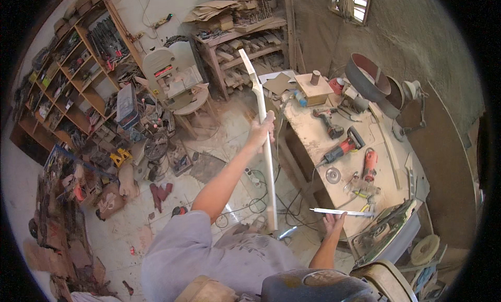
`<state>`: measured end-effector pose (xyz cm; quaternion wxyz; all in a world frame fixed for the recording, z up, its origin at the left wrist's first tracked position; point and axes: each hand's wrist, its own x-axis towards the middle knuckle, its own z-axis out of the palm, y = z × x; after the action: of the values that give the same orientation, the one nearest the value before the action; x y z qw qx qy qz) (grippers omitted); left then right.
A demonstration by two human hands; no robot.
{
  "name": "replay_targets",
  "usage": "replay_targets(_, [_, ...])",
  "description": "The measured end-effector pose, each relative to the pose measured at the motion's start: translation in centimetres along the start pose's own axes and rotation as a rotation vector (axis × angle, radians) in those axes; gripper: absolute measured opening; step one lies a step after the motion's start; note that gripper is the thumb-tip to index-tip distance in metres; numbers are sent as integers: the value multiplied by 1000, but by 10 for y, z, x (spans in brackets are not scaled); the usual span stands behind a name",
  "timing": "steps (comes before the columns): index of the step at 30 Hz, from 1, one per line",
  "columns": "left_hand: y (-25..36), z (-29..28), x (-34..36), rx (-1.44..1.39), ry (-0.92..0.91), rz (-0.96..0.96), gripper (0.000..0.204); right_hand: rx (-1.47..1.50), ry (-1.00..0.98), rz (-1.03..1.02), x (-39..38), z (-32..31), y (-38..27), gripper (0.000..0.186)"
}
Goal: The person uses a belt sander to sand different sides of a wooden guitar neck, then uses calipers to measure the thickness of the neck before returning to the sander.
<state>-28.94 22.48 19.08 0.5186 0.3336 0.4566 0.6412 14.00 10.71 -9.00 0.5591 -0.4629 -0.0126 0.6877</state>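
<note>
My left hand (260, 133), stretched out ahead of me, is closed round a long, slim, pale wooden piece (271, 184). The piece stands out lengthwise, bent and stepped near its far end like an instrument neck seen from the side. Its near end reaches down close to my shirt. At the lower right my right hand (333, 222) grips a thin, straight, whitish strip (344, 212) with a pointed left tip, beside the edge of the workbench (313, 129). Whether the strip is a ruler or another measuring tool I cannot make out.
On the workbench lie a cordless drill (329, 123), red power tools (343, 148), a round disc (333, 175) and a wooden block (313, 88). Cables (261, 200) trail over the floor. A bandsaw (169, 75) and a full shelf (73, 77) stand left.
</note>
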Motion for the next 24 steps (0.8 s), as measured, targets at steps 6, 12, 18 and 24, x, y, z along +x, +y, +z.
replay_targets(6, [35,-31,-7,225,-133,-26,60,439,245,34,71,-27,4,79])
replay_targets(12, [54,-33,-38,683,-122,-62,67,-137,282,-140,52,-21,4,24])
replay_targets(18, [46,-44,-74,1308,-29,9,61,-67,258,-446,-23,8,33,14])
replay_targets(24, [33,-48,-99,1363,-119,15,61,-564,220,-697,-132,99,28,23])
